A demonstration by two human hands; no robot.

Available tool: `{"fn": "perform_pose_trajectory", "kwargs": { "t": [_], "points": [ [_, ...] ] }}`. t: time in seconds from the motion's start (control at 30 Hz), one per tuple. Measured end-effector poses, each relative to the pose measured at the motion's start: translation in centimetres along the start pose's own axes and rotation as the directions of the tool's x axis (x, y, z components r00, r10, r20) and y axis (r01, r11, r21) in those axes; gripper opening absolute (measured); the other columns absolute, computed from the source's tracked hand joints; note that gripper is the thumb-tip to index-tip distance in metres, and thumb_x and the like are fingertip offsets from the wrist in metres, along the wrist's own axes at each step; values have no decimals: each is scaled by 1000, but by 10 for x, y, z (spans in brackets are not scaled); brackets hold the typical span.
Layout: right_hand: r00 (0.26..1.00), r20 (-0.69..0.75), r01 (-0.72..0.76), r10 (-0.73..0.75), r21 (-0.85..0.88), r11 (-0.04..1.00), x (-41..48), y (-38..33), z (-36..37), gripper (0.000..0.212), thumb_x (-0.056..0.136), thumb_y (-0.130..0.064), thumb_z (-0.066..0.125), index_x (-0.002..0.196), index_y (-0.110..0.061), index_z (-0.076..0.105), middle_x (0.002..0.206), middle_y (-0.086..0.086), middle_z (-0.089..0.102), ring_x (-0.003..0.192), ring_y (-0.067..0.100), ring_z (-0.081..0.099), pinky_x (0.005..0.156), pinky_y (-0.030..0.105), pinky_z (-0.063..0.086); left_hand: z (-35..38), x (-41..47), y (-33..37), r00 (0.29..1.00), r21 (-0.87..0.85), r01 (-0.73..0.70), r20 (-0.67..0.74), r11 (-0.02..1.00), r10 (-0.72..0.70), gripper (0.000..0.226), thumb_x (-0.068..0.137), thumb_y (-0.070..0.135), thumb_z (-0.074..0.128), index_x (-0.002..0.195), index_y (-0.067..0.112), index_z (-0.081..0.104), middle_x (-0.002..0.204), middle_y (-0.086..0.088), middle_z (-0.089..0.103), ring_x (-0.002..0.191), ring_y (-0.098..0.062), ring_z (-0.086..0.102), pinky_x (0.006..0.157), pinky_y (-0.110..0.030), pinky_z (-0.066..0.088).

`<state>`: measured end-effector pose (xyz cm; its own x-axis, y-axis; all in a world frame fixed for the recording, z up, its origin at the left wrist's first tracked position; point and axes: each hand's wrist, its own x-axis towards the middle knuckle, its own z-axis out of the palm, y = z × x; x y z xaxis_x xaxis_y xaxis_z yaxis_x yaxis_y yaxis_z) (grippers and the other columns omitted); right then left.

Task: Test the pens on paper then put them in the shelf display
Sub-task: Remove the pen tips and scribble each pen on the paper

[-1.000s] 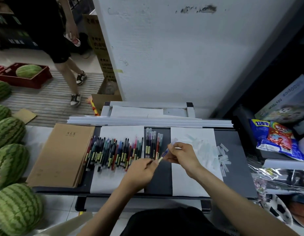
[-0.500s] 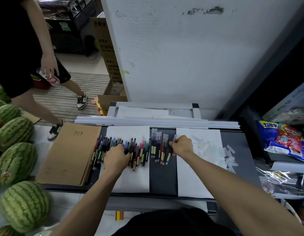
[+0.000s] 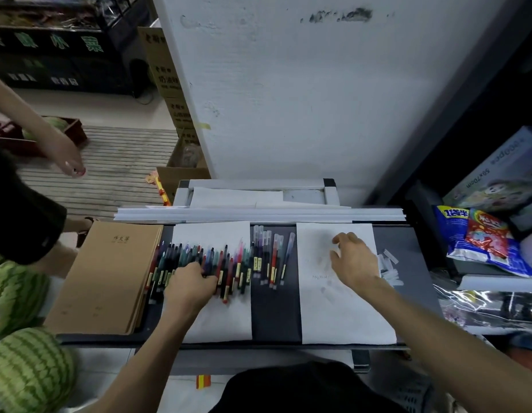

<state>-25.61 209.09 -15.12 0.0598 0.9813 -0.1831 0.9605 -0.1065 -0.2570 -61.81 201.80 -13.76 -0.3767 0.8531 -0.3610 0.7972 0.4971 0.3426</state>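
A heap of mixed-colour pens (image 3: 196, 257) lies across the left white sheet (image 3: 226, 320) on the dark shelf (image 3: 275, 320). My left hand (image 3: 188, 290) rests on the heap's near side, fingers curled around a pen still lying in it. A short row of pens (image 3: 270, 257) lies side by side on the dark strip between the two sheets. My right hand (image 3: 352, 260) hovers over the right white sheet (image 3: 342, 311) with fingers spread and nothing in it. That sheet carries a faint scribble. Small clear pen sleeves (image 3: 388, 266) lie just right of it.
A stack of brown notebooks (image 3: 106, 278) fills the shelf's left end. White strips (image 3: 258, 214) run along the back edge. Watermelons (image 3: 29, 368) sit at lower left. Another person (image 3: 20, 216) stands at the left. Snack bags (image 3: 482, 242) and boxes crowd the right shelf.
My right hand laid the pen it held into the row, let go, and moved right over the sheet. My left hand went from that pen to the heap.
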Motion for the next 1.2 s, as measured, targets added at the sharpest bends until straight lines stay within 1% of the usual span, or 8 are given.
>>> {"fn": "perform_pose_trajectory", "kwargs": {
  "t": [0.13,0.3,0.37,0.47,0.7,0.8,0.97,1.2],
  "points": [
    [999,52,12,-4,-147,989,3,26,-2,41,102,-37,57,139,-22,53,135,3,58,122,25,57,89,40,55,1,-20,-4,999,-15,-38,-22,999,37,27,87,46,63,79,21,60,65,2,65,61,-19,62,56,-29,47],
    [999,38,19,-13,-159,987,13,18,0,40,104,-39,52,139,-19,54,134,3,59,125,26,54,102,40,49,3,-40,3,999,-96,-48,-21,994,46,28,88,42,65,69,23,55,56,5,58,54,-16,56,53,-26,37],
    [999,42,10,-4,-137,991,18,16,0,38,104,-38,54,136,-19,55,133,4,60,123,26,55,99,41,49,4,-45,6,998,-129,-59,-17,990,58,28,89,40,65,69,23,55,56,5,57,54,-15,54,53,-26,38],
    [998,63,-20,26,-94,995,22,18,-2,41,100,-40,58,135,-20,57,129,4,62,120,27,58,95,40,51,4,-49,9,997,-129,-82,-1,988,83,24,90,43,63,75,25,60,63,6,64,61,-15,61,59,-30,49],
    [998,66,22,-2,-312,950,22,22,-3,49,90,-50,47,127,-22,60,113,0,69,109,24,60,98,42,45,4,-55,18,990,-172,-136,6,976,139,23,94,41,63,79,23,63,70,3,68,68,-17,65,64,-37,54],
    [998,59,20,-1,-320,947,19,23,-2,50,90,-53,48,128,-23,59,111,-2,69,108,22,61,97,41,46,2,-57,21,991,-162,-129,-2,978,131,23,90,42,60,77,23,61,68,2,68,66,-18,64,60,-33,50],
    [997,52,63,-48,-345,936,18,21,0,55,92,-60,49,136,-28,53,124,-5,67,119,20,57,102,42,42,2,-57,25,992,-145,-128,-2,981,129,24,89,42,60,75,23,60,65,1,66,64,-19,63,57,-31,47],
    [1000,-11,12,-16,-311,950,18,16,4,41,94,-53,49,125,-27,58,116,-3,67,111,22,59,97,44,43,4,-58,25,988,-146,-155,-5,977,156,28,91,44,61,71,24,58,63,1,64,60,-16,59,52,-28,38]
  ]
}}
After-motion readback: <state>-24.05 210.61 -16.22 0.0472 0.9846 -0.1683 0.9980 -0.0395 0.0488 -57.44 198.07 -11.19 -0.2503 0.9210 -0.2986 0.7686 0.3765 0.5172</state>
